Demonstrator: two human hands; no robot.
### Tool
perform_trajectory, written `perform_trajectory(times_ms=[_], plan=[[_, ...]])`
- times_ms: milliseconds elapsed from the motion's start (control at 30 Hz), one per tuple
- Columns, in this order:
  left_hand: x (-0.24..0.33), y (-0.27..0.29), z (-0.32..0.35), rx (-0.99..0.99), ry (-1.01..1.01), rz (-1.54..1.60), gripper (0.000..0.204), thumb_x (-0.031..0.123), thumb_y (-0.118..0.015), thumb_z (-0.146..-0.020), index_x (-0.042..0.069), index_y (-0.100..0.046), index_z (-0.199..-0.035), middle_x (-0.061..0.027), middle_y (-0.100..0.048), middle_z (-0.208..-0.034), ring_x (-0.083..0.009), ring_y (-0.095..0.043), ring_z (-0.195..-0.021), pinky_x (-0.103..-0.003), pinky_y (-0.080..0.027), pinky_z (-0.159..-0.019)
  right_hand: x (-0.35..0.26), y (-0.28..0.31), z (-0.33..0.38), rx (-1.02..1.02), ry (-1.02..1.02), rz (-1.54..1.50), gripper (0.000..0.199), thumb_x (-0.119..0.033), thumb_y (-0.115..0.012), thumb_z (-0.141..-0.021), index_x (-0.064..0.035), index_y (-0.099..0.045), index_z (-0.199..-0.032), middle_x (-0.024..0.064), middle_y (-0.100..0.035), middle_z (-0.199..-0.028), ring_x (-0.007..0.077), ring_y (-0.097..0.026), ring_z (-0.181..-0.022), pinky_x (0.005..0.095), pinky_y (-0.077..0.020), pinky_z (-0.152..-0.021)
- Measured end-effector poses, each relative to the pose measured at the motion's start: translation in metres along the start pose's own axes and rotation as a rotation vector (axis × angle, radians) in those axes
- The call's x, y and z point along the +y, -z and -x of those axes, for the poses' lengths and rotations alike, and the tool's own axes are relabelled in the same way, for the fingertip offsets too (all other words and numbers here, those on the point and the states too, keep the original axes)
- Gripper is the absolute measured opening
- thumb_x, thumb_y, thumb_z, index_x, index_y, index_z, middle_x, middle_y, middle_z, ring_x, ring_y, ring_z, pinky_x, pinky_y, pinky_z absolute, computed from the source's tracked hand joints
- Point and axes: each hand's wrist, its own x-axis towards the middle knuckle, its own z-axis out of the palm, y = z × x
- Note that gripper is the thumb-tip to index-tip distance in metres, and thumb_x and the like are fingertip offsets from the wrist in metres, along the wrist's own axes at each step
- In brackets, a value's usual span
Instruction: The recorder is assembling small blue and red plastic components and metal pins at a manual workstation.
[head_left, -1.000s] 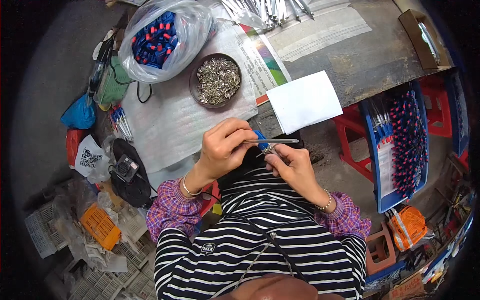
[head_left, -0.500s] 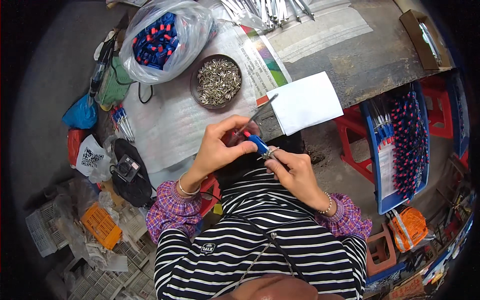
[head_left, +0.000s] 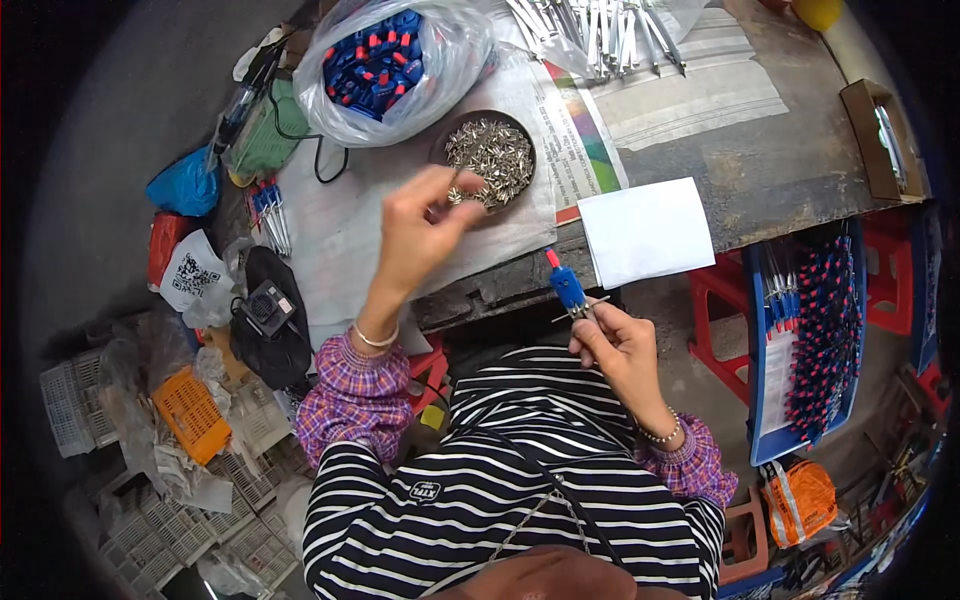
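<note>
My right hand (head_left: 622, 355) pinches the metal end of a blue plastic piece with a red tip (head_left: 567, 287). The piece points away from me, tip uppermost, above my lap near the table edge; a thin metal pin (head_left: 597, 302) sticks out crosswise by my fingertips. Over the near left rim of a round dark bowl (head_left: 533, 180) hovers my left hand (head_left: 425, 225), fingers curled and slightly blurred. A small dark bit shows at its index finger, but I cannot make out what it is. Many small silver metal pins (head_left: 500, 155) fill the bowl.
Behind the bowl stands a clear plastic bag (head_left: 455, 55) of blue and red pieces. Long silver strips (head_left: 610, 35) lie at the back. White folded paper (head_left: 648, 232) rests at the table's edge. A blue tray (head_left: 765, 400) on the right holds many finished-looking pieces.
My left hand has left the blue piece and moved to the bowl. The grey rod it held no longer shows clearly. My right hand keeps the blue piece, now turned more upright. The view shifted slightly.
</note>
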Motion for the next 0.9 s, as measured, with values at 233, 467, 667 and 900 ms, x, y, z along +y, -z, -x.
perform_trajectory(times_ms=[233,467,667,900], plan=[[-0.022,-0.003,-0.015,0.177,-0.026,-0.262,0.023,0.007,-0.068,-0.069,0.0,-0.065,-0.09,-0.0093,-0.061,-0.078,-0.0221,-0.058,-0.061,-0.031,-0.044,-0.057,0.005,-0.002,-0.001,-0.023,-0.035,-0.001,0.024,-0.005,-0.055,-0.087,0.006,-0.059,-0.108,0.0016,-0.059,-0.064,0.0028,-0.047,-0.05,0.0171,-0.038,-0.046],[-0.029,0.001,-0.018,0.169,-0.01,-0.1,0.012,0.002,-0.066,-0.071,-0.002,-0.065,-0.082,-0.0021,-0.056,-0.067,-0.0057,-0.042,-0.055,-0.022,-0.033,-0.05,0.007,-0.002,-0.002,-0.026,-0.07,-0.007,0.023,-0.006,-0.056,-0.087,0.0055,-0.06,-0.107,0.0012,-0.059,-0.064,0.0025,-0.047,-0.05,0.0168,-0.0379,-0.046],[-0.028,0.005,-0.017,0.198,0.089,0.008,0.013,0.002,-0.067,-0.071,0.0,-0.068,-0.084,-0.0007,-0.059,-0.065,-0.0019,-0.042,-0.053,-0.019,-0.031,-0.047,0.009,-0.002,-0.002,-0.028,-0.084,-0.019,0.024,-0.007,-0.056,-0.088,0.0051,-0.06,-0.108,0.0013,-0.059,-0.064,0.0026,-0.047,-0.05,0.017,-0.0383,-0.045],[-0.027,0.012,-0.014,0.191,0.18,0.157,0.01,0.003,-0.068,-0.074,0.0,-0.069,-0.083,0.0053,-0.059,-0.064,0.0012,-0.041,-0.054,-0.017,-0.03,-0.047,0.008,-0.001,-0.002,-0.014,-0.107,-0.038,0.021,-0.007,-0.056,-0.088,0.0051,-0.06,-0.105,0.0012,-0.058,-0.064,0.0028,-0.048,-0.05,0.0172,-0.0389,-0.046]])
